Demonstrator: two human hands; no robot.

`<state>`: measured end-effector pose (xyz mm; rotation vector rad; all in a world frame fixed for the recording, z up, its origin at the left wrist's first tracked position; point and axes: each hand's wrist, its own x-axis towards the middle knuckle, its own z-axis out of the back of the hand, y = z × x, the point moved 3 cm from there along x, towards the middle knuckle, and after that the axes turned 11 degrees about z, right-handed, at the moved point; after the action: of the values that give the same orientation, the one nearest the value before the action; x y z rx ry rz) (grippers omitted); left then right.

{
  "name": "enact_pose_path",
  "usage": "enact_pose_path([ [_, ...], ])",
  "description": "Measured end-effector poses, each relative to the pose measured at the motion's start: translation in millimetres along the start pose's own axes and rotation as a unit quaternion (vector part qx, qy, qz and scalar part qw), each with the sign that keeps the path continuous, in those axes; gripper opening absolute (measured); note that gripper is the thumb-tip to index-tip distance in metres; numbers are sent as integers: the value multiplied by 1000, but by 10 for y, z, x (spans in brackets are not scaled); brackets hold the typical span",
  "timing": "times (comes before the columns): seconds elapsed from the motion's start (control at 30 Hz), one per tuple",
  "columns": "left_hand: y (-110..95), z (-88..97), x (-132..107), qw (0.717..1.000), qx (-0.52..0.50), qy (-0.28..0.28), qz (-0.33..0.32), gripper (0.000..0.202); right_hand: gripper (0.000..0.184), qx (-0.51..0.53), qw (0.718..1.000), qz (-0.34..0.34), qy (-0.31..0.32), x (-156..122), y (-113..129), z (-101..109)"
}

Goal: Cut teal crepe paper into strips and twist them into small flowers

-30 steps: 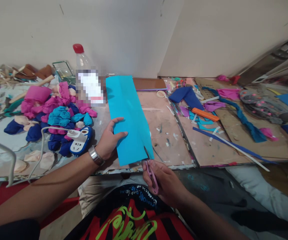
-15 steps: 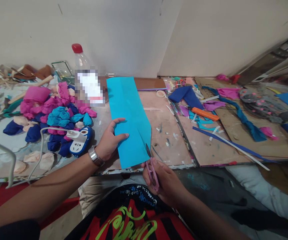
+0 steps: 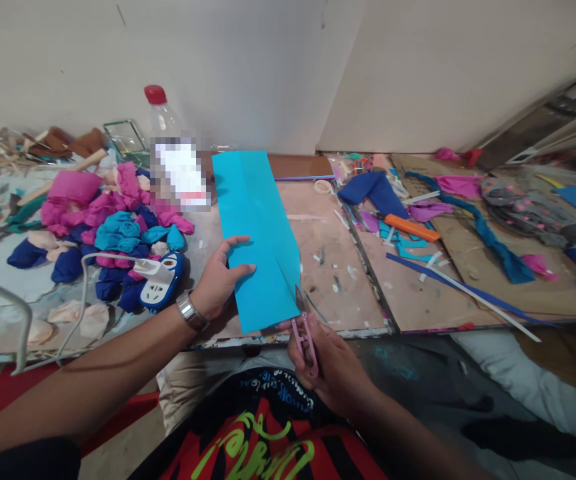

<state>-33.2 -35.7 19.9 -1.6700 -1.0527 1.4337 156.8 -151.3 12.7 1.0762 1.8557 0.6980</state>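
Note:
A long bright blue sheet (image 3: 261,220), paper-like and creased, lies across the front of the table. My left hand (image 3: 223,280) holds its left edge, with thumb and forefinger on top; the other fingers are mostly hidden. My right hand (image 3: 328,360) is closed round pink-handled thread snips (image 3: 304,337) at the sheet's lower right edge. The snips' blades point away from me, right at that edge. A fingertip of the right hand shows below the sheet's near corner. A short fold or slit line runs up from near the blades.
Left of the sheet are a blue-and-white power strip (image 3: 161,283) with a cable and a heap of coloured cloth bundles (image 3: 113,230). Behind stands a red-capped bottle (image 3: 161,117). To the right lie an orange cutter (image 3: 411,227), a tape roll (image 3: 323,187) and fabric strips (image 3: 498,230).
The snips have shifted slightly right at the sheet's edge, and their handles look farther apart. My left hand has stayed in almost the same place on the sheet.

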Motion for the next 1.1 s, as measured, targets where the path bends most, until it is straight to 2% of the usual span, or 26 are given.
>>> enact_pose_path([
  [0.33,15,13,31,1000,-1,4,4,63,41,68,997,18,22,-74,-41,-57],
  [0.67,8,-1,13,1000,-10,7,25,66,39,73,996,32,30,-56,-1,-98],
  [1.1,21,12,25,1000,-3,8,16,64,41,69,997,29,19,-36,-5,-101],
])
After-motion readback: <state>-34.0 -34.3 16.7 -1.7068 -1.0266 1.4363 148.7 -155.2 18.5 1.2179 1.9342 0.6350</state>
